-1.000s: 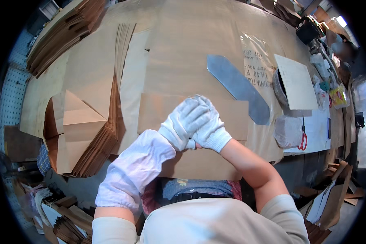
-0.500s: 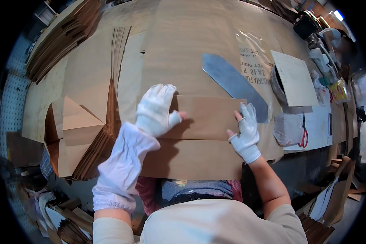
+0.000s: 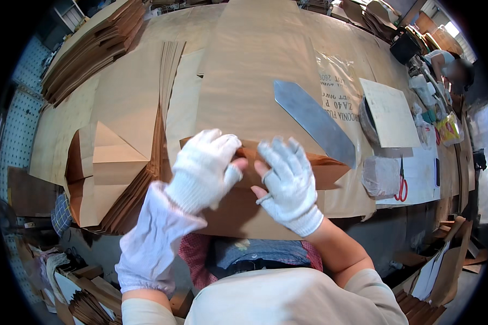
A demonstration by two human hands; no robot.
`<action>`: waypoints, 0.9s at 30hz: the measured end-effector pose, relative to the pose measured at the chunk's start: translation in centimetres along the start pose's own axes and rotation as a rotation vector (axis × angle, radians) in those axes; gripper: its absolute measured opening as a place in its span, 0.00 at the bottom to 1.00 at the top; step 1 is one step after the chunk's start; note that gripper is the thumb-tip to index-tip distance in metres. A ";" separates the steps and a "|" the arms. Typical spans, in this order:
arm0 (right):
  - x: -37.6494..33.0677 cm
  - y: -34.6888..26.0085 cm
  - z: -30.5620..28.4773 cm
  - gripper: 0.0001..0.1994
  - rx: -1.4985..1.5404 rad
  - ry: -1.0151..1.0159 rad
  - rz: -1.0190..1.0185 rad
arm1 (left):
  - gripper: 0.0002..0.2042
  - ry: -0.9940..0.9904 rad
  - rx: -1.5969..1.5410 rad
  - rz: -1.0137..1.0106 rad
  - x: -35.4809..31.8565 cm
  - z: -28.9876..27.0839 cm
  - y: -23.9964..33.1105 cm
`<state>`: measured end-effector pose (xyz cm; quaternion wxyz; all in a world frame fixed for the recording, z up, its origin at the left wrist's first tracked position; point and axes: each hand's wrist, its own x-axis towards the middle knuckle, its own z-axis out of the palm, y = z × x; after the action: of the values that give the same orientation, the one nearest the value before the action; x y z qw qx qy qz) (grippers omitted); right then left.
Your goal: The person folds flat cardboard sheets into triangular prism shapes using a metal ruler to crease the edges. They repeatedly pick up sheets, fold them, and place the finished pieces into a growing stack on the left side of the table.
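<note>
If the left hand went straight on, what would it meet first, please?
The left hand would probably meet the flat brown sheet ahead first, though depth there is hard to judge.

The folded stack [image 3: 122,187] lies left of the paper [image 3: 326,174], scissors [image 3: 400,189] right

Paper-working workshop, plywood-topped worktable [image 3: 181,24], brown sheets [image 3: 92,57] stacked at its far left corner, folded paper [image 3: 119,151] at its near left corner, scissors [image 3: 401,176] near its right edge, perforated panels [image 3: 17,130] beyond.

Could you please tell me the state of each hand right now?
Left hand: at the folded brown paper, grip unclear.
Right hand: open, over the paper.
</note>
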<state>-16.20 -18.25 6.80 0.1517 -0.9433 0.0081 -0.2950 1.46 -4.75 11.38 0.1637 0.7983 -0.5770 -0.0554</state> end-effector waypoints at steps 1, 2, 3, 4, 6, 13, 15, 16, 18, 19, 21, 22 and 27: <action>-0.8 0.0 0.4 0.22 0.040 0.026 -0.056 | 0.28 -0.067 0.031 -0.064 1.8 0.4 -0.6; -1.7 -0.4 0.5 0.18 0.086 0.050 -0.110 | 0.27 -0.138 0.063 -0.132 3.1 1.1 -0.9; -1.5 -2.0 0.7 0.11 0.131 0.143 -0.106 | 0.26 0.012 0.267 -0.114 4.0 2.5 -1.3; -2.1 -3.4 0.7 0.13 0.152 0.084 -0.088 | 0.25 0.171 0.476 -0.094 4.9 4.1 -1.9; -2.9 -4.1 0.0 0.15 0.131 -0.100 -0.106 | 0.23 0.368 0.718 0.018 5.9 6.0 -1.5; -16.4 6.1 -0.3 0.43 1.055 0.481 0.820 | 0.12 -0.352 0.504 0.006 -4.8 8.3 3.4; -17.0 7.2 1.1 0.44 1.092 0.333 0.742 | 0.18 -0.245 0.217 -0.091 -9.1 9.5 5.4; -16.7 7.2 1.6 0.44 1.127 0.344 0.725 | 0.21 -0.364 -0.292 -0.262 -12.8 15.6 2.3; -16.8 7.5 2.4 0.45 1.178 0.375 0.718 | 0.25 -0.378 -0.235 -0.088 -11.7 16.5 2.2; -16.8 7.7 1.9 0.45 1.197 0.344 0.691 | 0.25 -0.347 -0.143 0.039 -10.5 17.0 2.5; -16.6 7.7 1.3 0.44 1.287 0.352 0.726 | 0.25 -0.271 0.005 0.236 -4.8 17.0 4.9; -16.6 8.1 0.9 0.44 1.319 0.361 0.741 | 0.25 -0.247 0.015 0.294 -2.4 18.1 6.2; -15.1 9.8 1.1 0.34 1.269 0.197 0.678 | 0.26 -0.183 0.092 0.454 3.3 20.1 9.3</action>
<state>-27.35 -25.70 -5.32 0.7514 -0.5883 0.1412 -0.2633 -11.42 -14.40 -4.22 0.0825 0.6464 -0.7559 -0.0630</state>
